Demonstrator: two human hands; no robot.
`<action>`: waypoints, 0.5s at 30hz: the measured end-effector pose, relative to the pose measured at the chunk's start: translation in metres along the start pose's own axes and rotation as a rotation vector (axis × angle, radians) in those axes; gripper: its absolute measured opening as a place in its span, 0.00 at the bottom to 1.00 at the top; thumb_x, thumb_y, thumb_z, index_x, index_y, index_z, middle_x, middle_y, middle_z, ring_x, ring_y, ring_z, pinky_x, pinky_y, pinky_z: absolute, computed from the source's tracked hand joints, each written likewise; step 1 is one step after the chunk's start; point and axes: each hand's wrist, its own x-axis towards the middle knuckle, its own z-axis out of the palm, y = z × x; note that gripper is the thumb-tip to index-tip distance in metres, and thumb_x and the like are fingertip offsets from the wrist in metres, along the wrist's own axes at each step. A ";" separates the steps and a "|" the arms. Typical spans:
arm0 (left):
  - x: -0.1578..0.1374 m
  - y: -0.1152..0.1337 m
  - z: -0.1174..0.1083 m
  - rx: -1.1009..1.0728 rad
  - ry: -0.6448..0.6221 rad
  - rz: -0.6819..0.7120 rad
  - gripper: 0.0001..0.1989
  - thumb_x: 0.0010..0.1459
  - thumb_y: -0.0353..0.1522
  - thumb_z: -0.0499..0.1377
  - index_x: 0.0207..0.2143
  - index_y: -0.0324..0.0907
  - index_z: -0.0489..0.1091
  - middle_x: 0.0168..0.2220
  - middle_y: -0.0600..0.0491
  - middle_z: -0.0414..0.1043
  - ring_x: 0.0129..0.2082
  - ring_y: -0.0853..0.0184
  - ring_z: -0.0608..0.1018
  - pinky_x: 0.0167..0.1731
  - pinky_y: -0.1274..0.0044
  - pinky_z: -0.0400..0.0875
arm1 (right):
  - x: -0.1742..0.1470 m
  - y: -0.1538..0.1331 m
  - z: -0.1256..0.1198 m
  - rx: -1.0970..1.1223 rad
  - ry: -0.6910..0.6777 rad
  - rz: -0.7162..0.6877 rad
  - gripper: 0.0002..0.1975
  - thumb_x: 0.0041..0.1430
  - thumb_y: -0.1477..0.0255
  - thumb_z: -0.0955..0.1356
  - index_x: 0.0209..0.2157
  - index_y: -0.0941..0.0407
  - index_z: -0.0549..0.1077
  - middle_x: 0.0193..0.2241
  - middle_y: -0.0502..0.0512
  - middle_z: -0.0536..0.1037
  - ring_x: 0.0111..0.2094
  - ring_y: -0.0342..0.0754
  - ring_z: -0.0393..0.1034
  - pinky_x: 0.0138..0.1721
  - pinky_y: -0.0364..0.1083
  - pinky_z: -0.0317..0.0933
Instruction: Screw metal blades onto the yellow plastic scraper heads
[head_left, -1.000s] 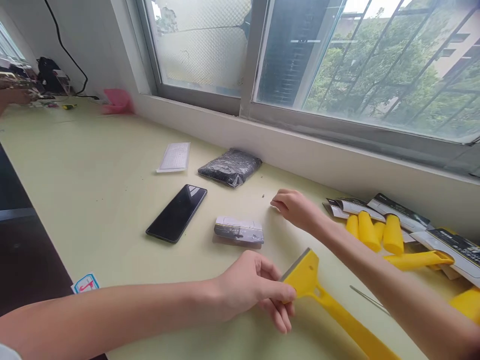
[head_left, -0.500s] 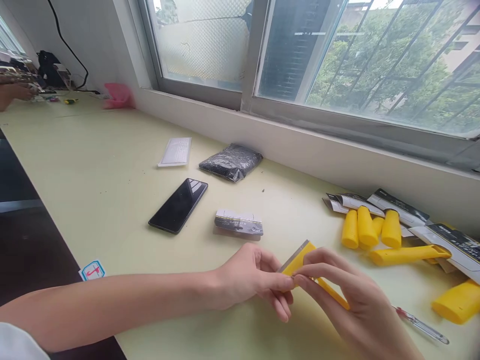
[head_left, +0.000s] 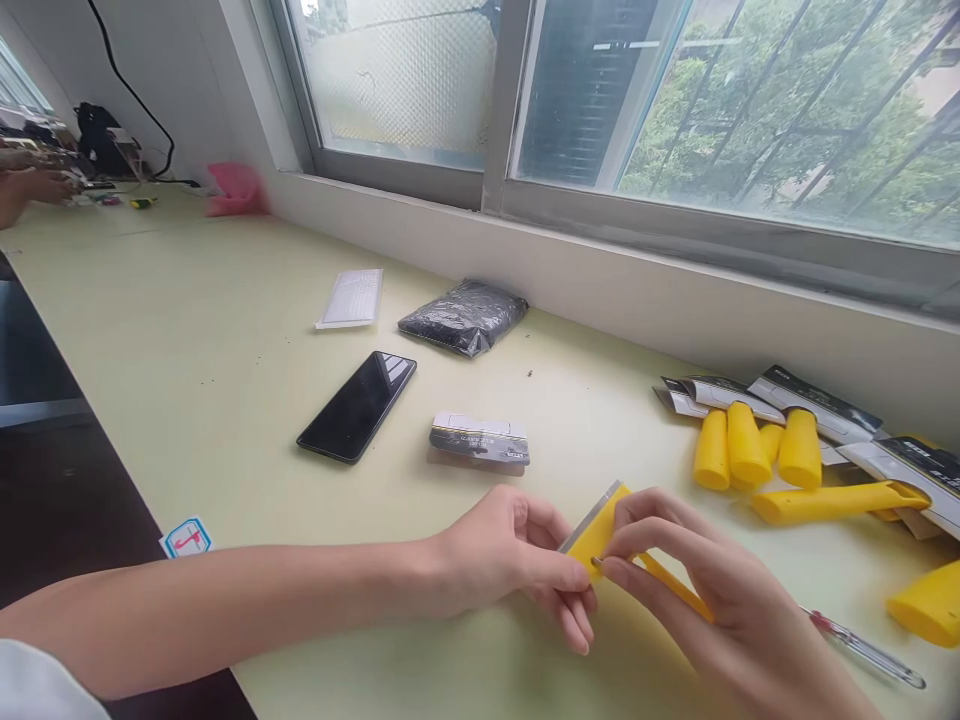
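Observation:
My left hand [head_left: 517,560] is closed on the head of a yellow scraper [head_left: 600,525], thumb on top and fingers beneath. A grey blade edge runs along the scraper's upper left side. Its yellow handle extends to the lower right, partly behind my right hand [head_left: 697,580]. Thumb and forefinger of that hand pinch a small dark screw [head_left: 596,562] at the scraper's face. Whether the screw sits in a hole cannot be made out. Just right of this hand lies a screwdriver [head_left: 862,648] with a clear handle.
Several yellow handles [head_left: 799,450] and folded cards [head_left: 817,400] are piled at right. A folded card [head_left: 478,442] lies ahead of my hands. Farther off are a phone [head_left: 358,405], a black plastic packet [head_left: 465,315] and a white packet [head_left: 350,298]. Another person's hand [head_left: 30,185] shows far left.
The fingertips of my right hand have shifted slightly right, so the small screw between them now shows. My left hand keeps its hold on the scraper. The view has shifted a little.

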 end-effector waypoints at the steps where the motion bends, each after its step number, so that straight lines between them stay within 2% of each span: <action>1: 0.000 0.000 0.000 0.001 -0.005 0.000 0.11 0.54 0.33 0.68 0.35 0.34 0.73 0.30 0.47 0.76 0.25 0.68 0.81 0.32 0.75 0.77 | 0.000 0.000 -0.001 -0.013 -0.016 -0.004 0.10 0.69 0.63 0.64 0.33 0.49 0.71 0.37 0.49 0.69 0.38 0.46 0.65 0.40 0.45 0.58; 7: 0.000 -0.002 0.005 0.067 0.024 0.025 0.14 0.50 0.34 0.70 0.34 0.34 0.73 0.30 0.48 0.76 0.25 0.68 0.80 0.30 0.77 0.76 | 0.004 -0.003 -0.006 -0.123 -0.149 -0.009 0.11 0.71 0.63 0.62 0.34 0.48 0.70 0.38 0.48 0.66 0.38 0.44 0.64 0.42 0.45 0.58; 10: -0.002 -0.004 0.008 0.102 0.054 0.031 0.14 0.51 0.34 0.69 0.34 0.34 0.73 0.30 0.48 0.76 0.24 0.68 0.79 0.30 0.76 0.75 | 0.002 -0.002 -0.006 -0.247 -0.131 -0.018 0.11 0.71 0.65 0.62 0.33 0.49 0.70 0.39 0.49 0.67 0.39 0.44 0.65 0.40 0.44 0.60; 12: -0.003 -0.006 0.010 0.124 0.067 0.037 0.12 0.53 0.34 0.68 0.35 0.34 0.73 0.31 0.47 0.75 0.25 0.68 0.79 0.30 0.75 0.75 | -0.002 0.000 -0.005 -0.371 -0.093 -0.091 0.09 0.70 0.66 0.63 0.34 0.49 0.70 0.38 0.50 0.67 0.37 0.44 0.66 0.37 0.43 0.62; 15: -0.005 -0.006 0.013 0.154 0.084 0.050 0.10 0.55 0.34 0.65 0.35 0.35 0.72 0.30 0.48 0.75 0.26 0.68 0.79 0.32 0.74 0.75 | -0.009 0.001 -0.004 -0.563 0.023 -0.279 0.05 0.67 0.67 0.65 0.35 0.49 0.70 0.35 0.51 0.68 0.34 0.45 0.67 0.32 0.42 0.65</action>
